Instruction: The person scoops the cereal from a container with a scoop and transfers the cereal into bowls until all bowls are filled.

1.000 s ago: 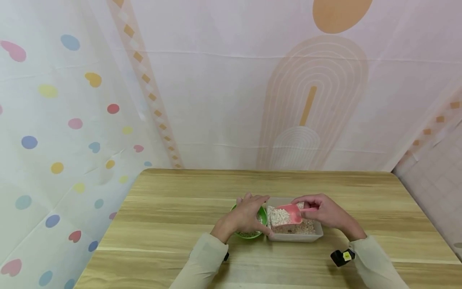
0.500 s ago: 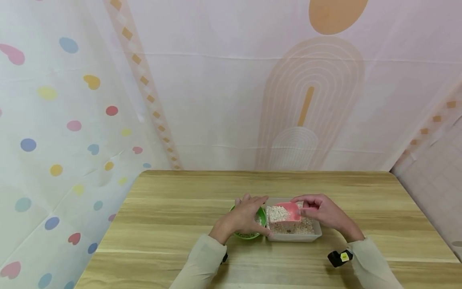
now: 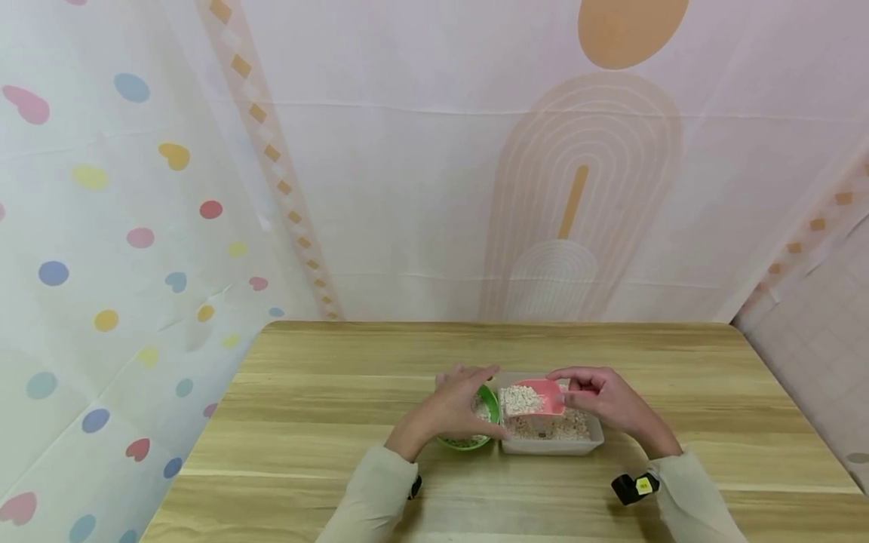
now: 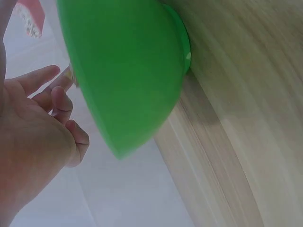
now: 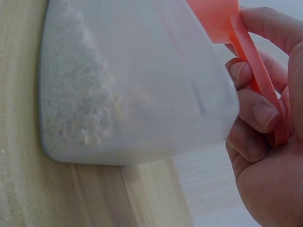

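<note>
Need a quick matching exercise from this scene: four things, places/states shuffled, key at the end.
Things
1. Pink plastic scoop
2. Round bright green bowl
3. Rectangular translucent white plastic container
4. Bare left hand below a beige sleeve

Places/states
A. Under the scoop in the head view
B. Loaded with pale flakes, its handle held by the right hand
C. Covering part of the bowl in the head view
D. Standing on the wood-grain table, left of the container

Pairs: 1-B, 2-D, 3-A, 4-C
</note>
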`<state>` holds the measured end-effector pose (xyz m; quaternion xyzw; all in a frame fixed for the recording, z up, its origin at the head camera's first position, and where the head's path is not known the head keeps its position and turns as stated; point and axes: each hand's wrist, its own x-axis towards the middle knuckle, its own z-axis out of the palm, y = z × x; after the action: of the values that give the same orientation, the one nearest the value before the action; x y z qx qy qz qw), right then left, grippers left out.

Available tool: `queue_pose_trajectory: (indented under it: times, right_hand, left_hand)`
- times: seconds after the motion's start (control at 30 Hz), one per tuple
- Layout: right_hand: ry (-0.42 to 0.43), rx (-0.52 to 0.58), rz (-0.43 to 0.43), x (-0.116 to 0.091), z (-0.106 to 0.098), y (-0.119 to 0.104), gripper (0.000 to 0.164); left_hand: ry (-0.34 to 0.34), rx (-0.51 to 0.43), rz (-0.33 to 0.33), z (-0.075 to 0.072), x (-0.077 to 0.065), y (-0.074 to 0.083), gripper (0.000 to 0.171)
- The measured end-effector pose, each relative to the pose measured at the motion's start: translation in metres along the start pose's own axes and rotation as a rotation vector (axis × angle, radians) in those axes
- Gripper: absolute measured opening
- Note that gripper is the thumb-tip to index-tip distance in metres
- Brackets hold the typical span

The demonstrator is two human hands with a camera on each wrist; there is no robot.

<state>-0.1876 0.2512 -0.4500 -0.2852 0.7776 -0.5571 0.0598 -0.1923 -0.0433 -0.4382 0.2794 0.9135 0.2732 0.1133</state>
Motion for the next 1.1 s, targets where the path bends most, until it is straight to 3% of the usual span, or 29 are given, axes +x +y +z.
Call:
queue_pose_trajectory:
  times: [0.2,0.47,0.77,1.1]
  right_hand:
    - [0.013,0.0,0.018,-0.001,0.002,0.002,0.028]
    - [0.034,-0.009,0.033,-0.002,0.003,0.001,0.029]
    - [0.037,-0.019,0.049,-0.004,0.004,0.0,0.028]
    - [0.044,-0.02,0.061,-0.004,0.004,0.0,0.029]
  left_hand:
    - [0.087,-0.055,0.019,-0.009,-0.014,-0.015,0.097]
    - [0.123,-0.117,-0.006,-0.015,-0.037,-0.039,0.098]
    - [0.066,-0.192,-0.047,-0.009,-0.052,-0.059,0.105]
    - [0.013,-0.254,-0.059,-0.002,-0.056,-0.064,0.108]
